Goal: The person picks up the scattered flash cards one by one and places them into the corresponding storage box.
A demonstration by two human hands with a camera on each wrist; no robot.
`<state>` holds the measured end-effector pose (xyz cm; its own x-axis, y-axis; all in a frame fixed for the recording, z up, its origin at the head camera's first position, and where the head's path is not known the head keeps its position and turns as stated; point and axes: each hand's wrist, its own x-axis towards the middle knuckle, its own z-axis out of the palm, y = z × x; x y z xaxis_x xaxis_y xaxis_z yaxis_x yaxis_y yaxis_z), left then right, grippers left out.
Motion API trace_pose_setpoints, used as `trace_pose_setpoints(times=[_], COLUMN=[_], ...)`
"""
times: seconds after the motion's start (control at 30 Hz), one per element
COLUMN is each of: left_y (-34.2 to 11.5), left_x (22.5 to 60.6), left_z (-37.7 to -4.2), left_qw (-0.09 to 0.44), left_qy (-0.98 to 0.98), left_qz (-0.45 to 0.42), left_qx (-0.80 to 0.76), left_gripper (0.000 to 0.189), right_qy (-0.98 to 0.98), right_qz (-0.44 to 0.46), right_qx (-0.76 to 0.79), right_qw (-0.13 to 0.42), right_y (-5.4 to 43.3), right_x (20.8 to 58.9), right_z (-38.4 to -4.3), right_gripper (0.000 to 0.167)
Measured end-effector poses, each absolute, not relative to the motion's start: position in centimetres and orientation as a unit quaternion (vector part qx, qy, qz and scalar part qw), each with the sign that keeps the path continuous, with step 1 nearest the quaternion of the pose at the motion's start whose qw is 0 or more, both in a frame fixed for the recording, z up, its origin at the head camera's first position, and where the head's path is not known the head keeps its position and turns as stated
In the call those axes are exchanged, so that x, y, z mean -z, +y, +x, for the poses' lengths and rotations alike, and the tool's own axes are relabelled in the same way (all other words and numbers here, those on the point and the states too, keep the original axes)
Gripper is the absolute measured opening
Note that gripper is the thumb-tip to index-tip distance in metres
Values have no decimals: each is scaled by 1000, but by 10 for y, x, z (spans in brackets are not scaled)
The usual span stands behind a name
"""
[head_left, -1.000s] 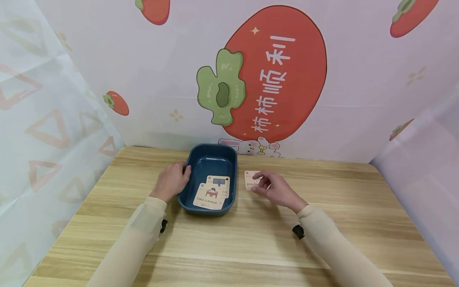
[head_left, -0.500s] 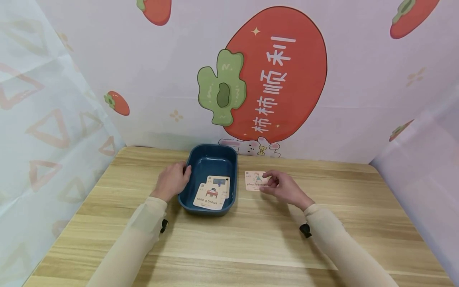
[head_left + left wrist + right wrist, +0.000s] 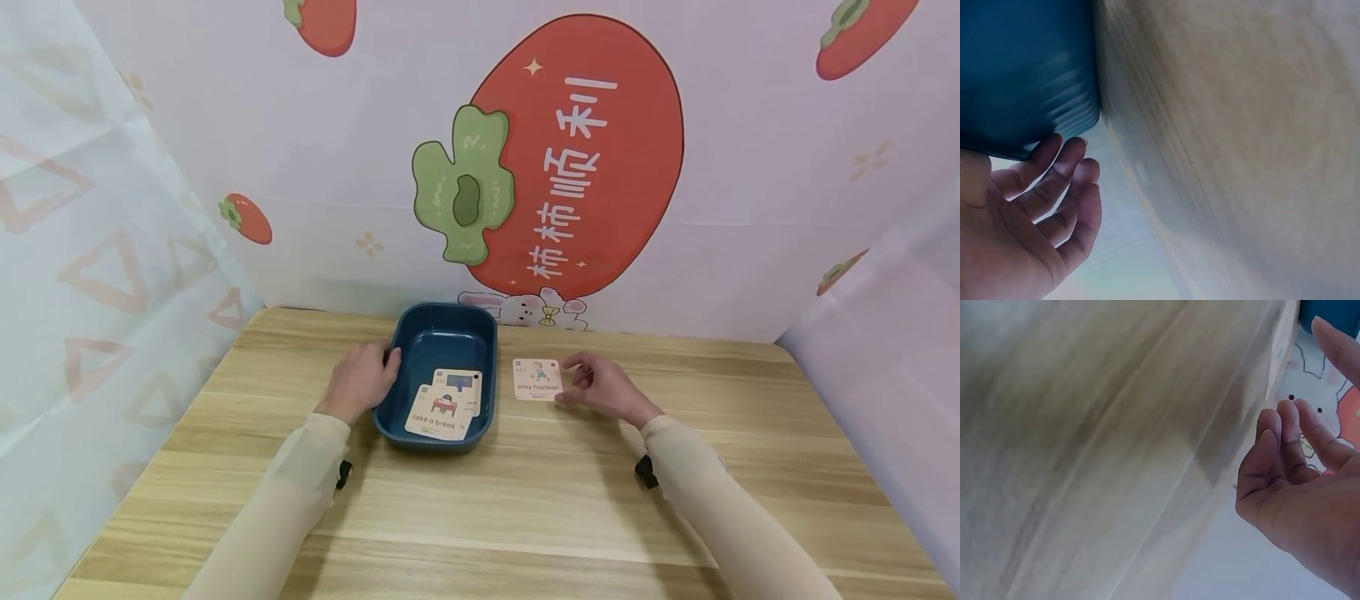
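A dark blue plastic tray (image 3: 444, 321) stands on the table, and my left hand (image 3: 362, 380) grips its left wall. The thumb hooks over the rim while the other fingers bend beside the outer wall, as the left wrist view shows. Inside the tray, a "take a break" card (image 3: 441, 412) overlaps another card (image 3: 468, 392). To the right of the tray lies a square "play football" card (image 3: 537, 380), flat and face up. My right hand (image 3: 607, 388) is at that card's right edge, thumb and index finger spread apart, holding nothing.
Wood-grain table (image 3: 480, 517) extends in front of and to both sides of the tray. A pale printed backdrop (image 3: 322, 167) with a big red persimmon rises behind the table's far edge; similar sheets flank both sides.
My right hand has drawn away to the right, uncovering the "play football" card, which stays in place. My left hand and the tray have not moved.
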<state>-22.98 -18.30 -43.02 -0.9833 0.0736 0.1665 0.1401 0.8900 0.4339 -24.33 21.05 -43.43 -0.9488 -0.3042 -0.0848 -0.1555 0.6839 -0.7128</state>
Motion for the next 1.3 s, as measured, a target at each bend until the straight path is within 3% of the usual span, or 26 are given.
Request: trace_pose_setpoints(times=[0.7, 1.3], left_y=[-183, -182], left_x=[431, 430], left_z=[-230, -229], left_qw=[74, 67], left_qy=[-970, -970], left_qz=[-54, -51], left_qx=[225, 226], left_gripper=[31, 34], right_qy=[925, 929], right_qz=[-132, -134], right_qx=[333, 317], right_qw=[125, 138], right_y=[208, 204], right_x=[442, 443], right_z=[-263, -268], right_gripper=[75, 72])
